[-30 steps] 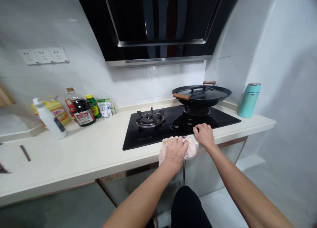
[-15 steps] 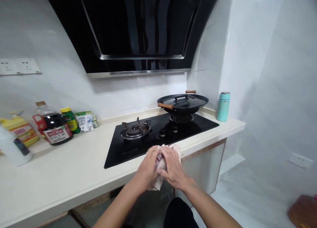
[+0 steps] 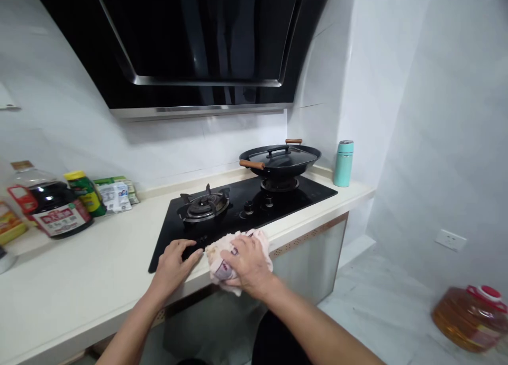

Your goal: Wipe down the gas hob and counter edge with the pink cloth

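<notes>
A pale pink cloth (image 3: 223, 253) with purple markings lies bunched over the front edge of the counter and hob. On top of it, my right hand (image 3: 251, 264) grips the cloth, fingers pressed into it. To the left, my left hand (image 3: 173, 263) rests at the front edge of the black gas hob (image 3: 166, 238), thumb and fingers apart, holding nothing. Just behind the hands are the left burner (image 3: 206, 205) and two control knobs (image 3: 248, 207). A black wok (image 3: 273, 170) with a lid and wooden handles sits on the right burner.
A black range hood (image 3: 198, 42) overhangs the hob. On the left counter stand a dark sauce bottle (image 3: 59, 211), a green yellow-capped container (image 3: 85, 193) and packets (image 3: 117, 195). A mint flask (image 3: 343, 166) stands at right; a large amber-filled jar (image 3: 468, 317) is on the floor.
Both hands were together on the bunched cloth. My left hand has let go and moved left to the hob edge; my right hand keeps the cloth, now spread wider. The view has shifted right.
</notes>
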A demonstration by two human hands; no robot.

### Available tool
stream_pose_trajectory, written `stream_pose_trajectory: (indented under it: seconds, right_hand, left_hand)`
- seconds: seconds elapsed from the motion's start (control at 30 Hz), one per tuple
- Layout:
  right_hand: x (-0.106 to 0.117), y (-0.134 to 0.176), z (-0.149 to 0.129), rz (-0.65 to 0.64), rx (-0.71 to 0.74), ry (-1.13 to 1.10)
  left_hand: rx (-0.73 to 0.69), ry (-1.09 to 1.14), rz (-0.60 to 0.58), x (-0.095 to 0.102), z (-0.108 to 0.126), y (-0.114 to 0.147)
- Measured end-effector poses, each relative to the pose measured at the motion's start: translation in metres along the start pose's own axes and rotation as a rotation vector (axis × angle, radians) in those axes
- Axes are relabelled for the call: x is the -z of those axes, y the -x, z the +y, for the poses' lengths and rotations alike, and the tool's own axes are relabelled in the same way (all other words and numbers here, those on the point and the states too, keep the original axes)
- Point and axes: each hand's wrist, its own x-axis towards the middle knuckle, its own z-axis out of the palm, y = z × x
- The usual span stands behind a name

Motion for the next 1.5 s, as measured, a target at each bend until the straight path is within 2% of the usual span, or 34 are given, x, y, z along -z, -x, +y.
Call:
stream_pose_trajectory:
  seconds: [0.07,0.13,0.2,0.33,0.43,0.5,0.57,0.7,0.83,0.93,1.0,1.07,1.13,1.23,1.33,1.43,1.5]
  right_hand:
    - [0.011,0.011,0.032,-0.002,0.061,-0.010]
    - [0.023,0.025,0.071,-0.025,0.062,-0.002]
    - [0.037,0.042,0.114,-0.064,-0.008,0.026]
    - [0.069,0.075,0.198,-0.144,-0.238,0.138]
    - [0.088,0.087,0.238,-0.179,-0.327,0.194]
    - [0.095,0.088,0.247,-0.183,-0.340,0.205]
    - [0.097,0.084,0.241,-0.192,-0.340,0.214]
    - [0.081,0.066,0.193,-0.208,-0.287,0.196]
    - [0.055,0.047,0.133,-0.148,-0.171,0.092]
    - [0.047,0.042,0.119,-0.140,-0.074,0.051]
    - [0.049,0.047,0.134,-0.150,-0.033,0.040]
    - [0.058,0.057,0.163,-0.144,-0.040,0.051]
    - [0.070,0.069,0.202,-0.138,-0.109,0.086]
    - [0.092,0.087,0.260,-0.192,-0.238,0.149]
    - [0.110,0.100,0.305,-0.231,-0.323,0.191]
    - [0.118,0.112,0.331,-0.219,-0.416,0.228]
    - [0.118,0.118,0.337,-0.201,-0.481,0.253]
  left_hand:
    - [0.022,0.007,-0.042,0.003,0.001,0.002]
    - [0.030,-0.006,-0.065,0.005,0.003,0.002]
    - [0.017,-0.039,-0.065,0.005,0.005,0.003]
    - [-0.002,-0.098,-0.051,0.001,0.010,0.005]
    - [-0.004,-0.127,-0.053,0.001,0.014,0.006]
    - [-0.012,-0.139,-0.050,0.000,0.015,0.007]
    - [-0.028,-0.155,-0.048,-0.001,0.015,0.006]
    - [-0.051,-0.194,-0.030,-0.007,0.010,0.004]
    - [-0.049,-0.204,-0.052,-0.009,0.002,0.005]
    - [-0.051,-0.201,-0.092,-0.008,-0.006,0.005]
    - [-0.058,-0.207,-0.104,-0.008,-0.013,0.004]
    - [-0.077,-0.215,-0.106,-0.009,-0.019,0.004]
    - [-0.090,-0.222,-0.111,-0.010,-0.024,0.003]
    - [-0.089,-0.234,-0.109,-0.013,-0.028,0.002]
    - [-0.098,-0.245,-0.088,-0.016,-0.029,0.002]
    - [-0.124,-0.241,-0.086,-0.017,-0.028,0.002]
    - [-0.124,-0.232,-0.093,-0.017,-0.025,0.003]
